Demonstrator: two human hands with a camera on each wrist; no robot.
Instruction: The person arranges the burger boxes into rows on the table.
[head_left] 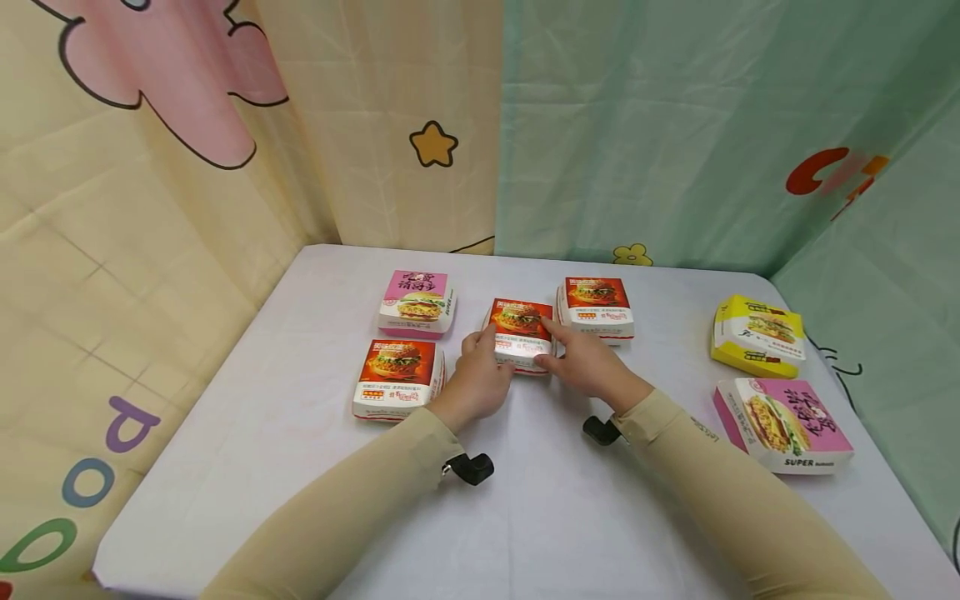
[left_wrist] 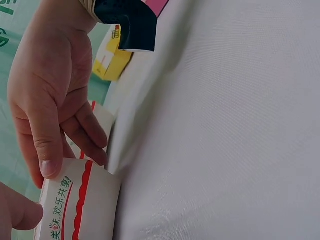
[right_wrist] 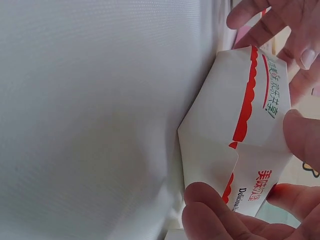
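Hands (head_left: 480, 379) (head_left: 588, 362) grip red-topped box (head_left: 516, 323); yellow box (head_left: 757, 335) apart

Around the central box (head_left: 519, 327) on the counter (head_left: 517, 517) lie a second box (head_left: 417, 302) behind-left, a third box (head_left: 397, 377) front-left, a fourth box (head_left: 596, 307) just right, and two further boxes (head_left: 759, 335) (head_left: 785, 425) well right.

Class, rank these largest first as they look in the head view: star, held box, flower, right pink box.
1. Right pink box
2. Held box, partly covered
3. Star
4. Flower
Apparent size only; distances differ.
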